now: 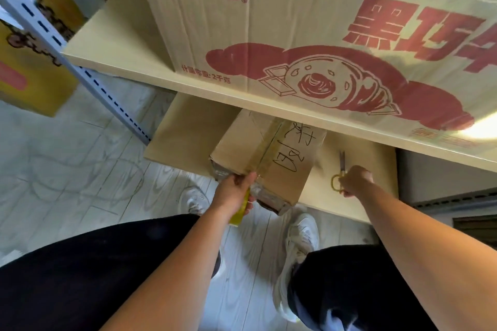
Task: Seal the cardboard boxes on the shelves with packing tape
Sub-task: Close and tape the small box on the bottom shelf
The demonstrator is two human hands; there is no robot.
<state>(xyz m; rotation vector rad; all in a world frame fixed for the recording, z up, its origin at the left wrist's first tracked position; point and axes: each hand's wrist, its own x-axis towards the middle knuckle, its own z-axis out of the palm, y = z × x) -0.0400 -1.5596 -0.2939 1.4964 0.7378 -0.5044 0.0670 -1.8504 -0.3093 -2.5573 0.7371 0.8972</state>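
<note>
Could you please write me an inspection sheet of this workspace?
Surface: lower shelf, pale board.
Job's things: small box on it, tape strip along its top seam; tape roll; scissors beside the box.
Clutter: nothing seen.
Grippers: left hand grips the tape roll at the box edge; right hand holds the scissors' handles.
Cables: nothing seen.
Surroundings: printed box on upper shelf; yellow box; tiled floor.

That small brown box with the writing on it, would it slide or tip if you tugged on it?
The box probably slides easily: it juts past the lower shelf edge, on a smooth board. It looks light for its size, being small plain cardboard. The left hand pulling the tape toward the overhang could tip it off; the right hand is on the scissors, not steadying it.
</note>
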